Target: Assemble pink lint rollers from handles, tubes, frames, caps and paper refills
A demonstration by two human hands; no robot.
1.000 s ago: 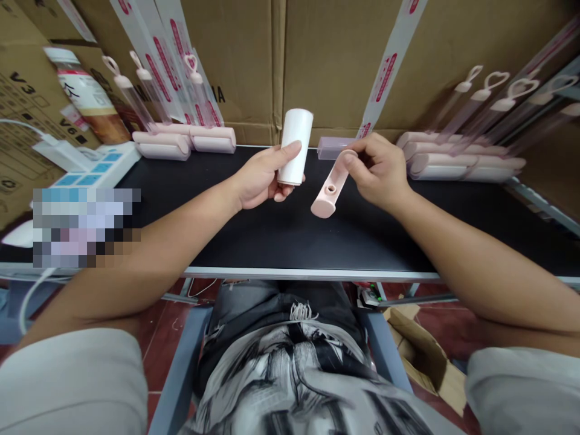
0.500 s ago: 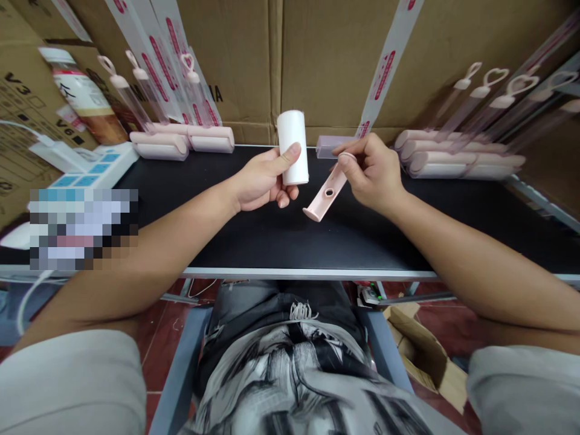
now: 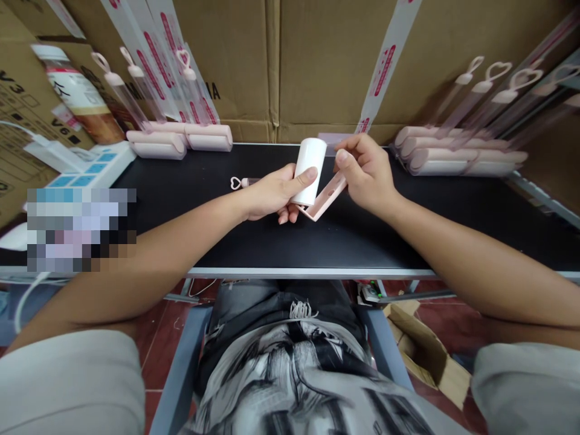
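My left hand (image 3: 274,192) is closed around a white roll (image 3: 312,160), thumb across its front, and holds it tilted above the black tabletop. My right hand (image 3: 369,175) pinches the upper end of a pale pink trough-shaped plastic holder (image 3: 325,202), which has a round hole in its back. The roll's lower end is at the holder's lower end lip, overlapping it in view; whether they touch I cannot tell. Behind my left wrist lies a pink heart-looped handle (image 3: 244,182), its shaft mostly hidden by the hand.
Pink rollers (image 3: 209,138) with clear upright shafts stand at the back left, and several more (image 3: 441,166) at the back right. A clear plastic piece (image 3: 333,142) lies behind my hands. Left are a power strip (image 3: 97,168) and a bottle (image 3: 84,96). Cardboard boxes (image 3: 317,66) wall the back.
My left hand has brought the white roll right and down to the pink holder. The holder has turned so its hollow side shows. The heart-looped handle has come into view behind my left wrist.
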